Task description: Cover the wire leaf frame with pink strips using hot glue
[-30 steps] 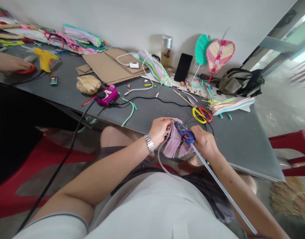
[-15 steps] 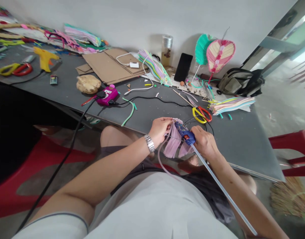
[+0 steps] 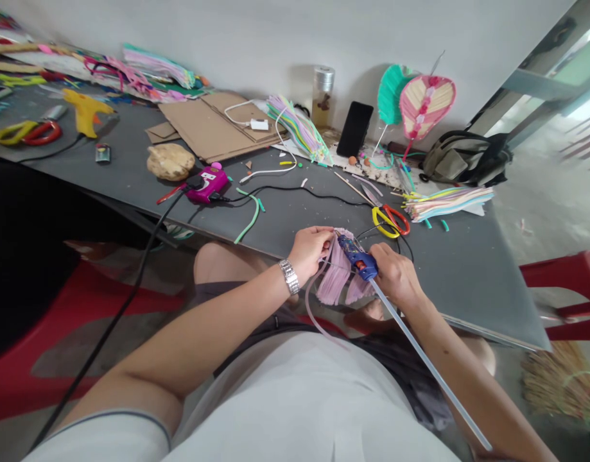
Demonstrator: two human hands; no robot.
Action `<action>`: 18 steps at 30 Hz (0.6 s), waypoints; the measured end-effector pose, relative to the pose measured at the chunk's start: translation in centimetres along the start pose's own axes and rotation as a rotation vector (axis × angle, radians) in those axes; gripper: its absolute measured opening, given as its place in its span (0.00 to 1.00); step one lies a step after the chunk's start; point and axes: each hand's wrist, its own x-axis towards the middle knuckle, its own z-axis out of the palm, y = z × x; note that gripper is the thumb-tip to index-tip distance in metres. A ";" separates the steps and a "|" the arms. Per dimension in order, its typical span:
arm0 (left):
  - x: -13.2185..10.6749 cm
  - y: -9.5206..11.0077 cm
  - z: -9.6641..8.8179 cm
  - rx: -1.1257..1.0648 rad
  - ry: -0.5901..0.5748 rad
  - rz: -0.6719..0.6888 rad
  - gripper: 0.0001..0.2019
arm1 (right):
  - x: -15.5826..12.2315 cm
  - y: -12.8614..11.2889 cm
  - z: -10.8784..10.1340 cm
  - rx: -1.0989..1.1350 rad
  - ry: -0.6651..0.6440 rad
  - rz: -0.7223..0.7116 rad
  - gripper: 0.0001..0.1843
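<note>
While the left hand (image 3: 312,251) pinches the pleated pale-pink fuzzy piece (image 3: 334,283) near frame centre, the right hand (image 3: 397,274) grips the blue plastic glue gun (image 3: 364,264), aimed upper-left just beside those fingertips.

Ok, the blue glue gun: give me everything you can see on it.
The blue glue gun has a plastic-looking body, mottled toward the front, with a reddish-orange patch near the rear. A long, translucent whitish stick runs from its back toward the wearer. The right hand grips it, hiding the handle. It's tilted over the pink pleated piece, nose toward the left hand's fingertips; whether the tip touches anything is unclear.
</note>
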 end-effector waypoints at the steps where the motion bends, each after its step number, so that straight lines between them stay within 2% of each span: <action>1: 0.0 0.0 0.0 0.001 0.000 -0.001 0.04 | 0.0 0.0 0.0 -0.001 0.003 -0.002 0.11; 6: -0.2 0.1 0.1 0.011 -0.002 -0.001 0.04 | 0.1 -0.1 -0.3 0.034 -0.005 0.008 0.12; 10: -0.3 0.3 0.1 0.024 -0.015 0.005 0.04 | -0.2 0.3 -0.8 0.246 0.004 0.047 0.11; 14: -0.5 0.5 0.3 0.047 -0.010 0.009 0.05 | 0.4 1.2 -0.4 0.548 0.127 0.299 0.14; 18: -0.9 0.3 0.7 0.079 -0.015 0.019 0.06 | 3.3 1.7 1.0 0.911 0.303 0.555 0.17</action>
